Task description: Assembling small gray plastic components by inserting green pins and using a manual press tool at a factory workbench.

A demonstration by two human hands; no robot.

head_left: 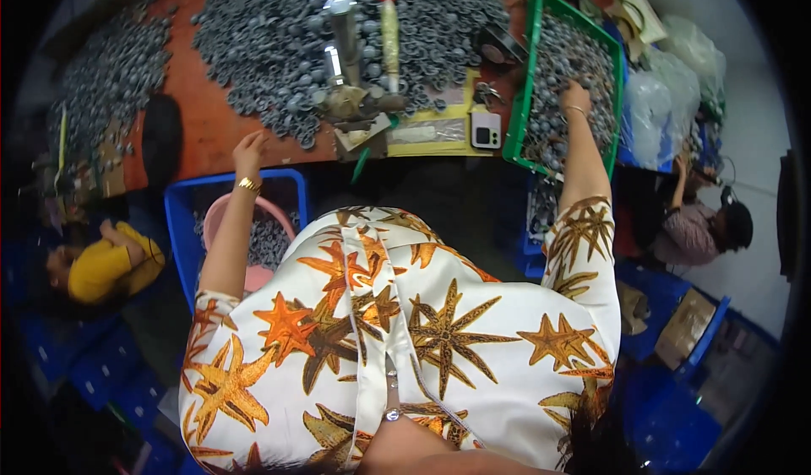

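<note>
My left hand [248,156] is over the front edge of the orange-red table [196,95], its fingertips pinched together. Anything between them is too small to make out. Below that hand, a pink basin [218,220] sits inside a blue crate [176,213] with small grey parts. My right hand [576,97] reaches into a green tray [530,78] full of small grey round parts [553,53]. Its fingers curl down onto the parts, and what they grip is hidden. A large heap of grey ring-shaped and domed parts [262,44] covers the table's middle.
Between my hands stands a metal hand press [345,78], with a red-topped stick [389,36] behind it. A phone [485,130] lies beside a yellow-edged pad [429,131]. Plastic bags [655,108] are at the right. Co-workers sit left [114,260] and right [697,230].
</note>
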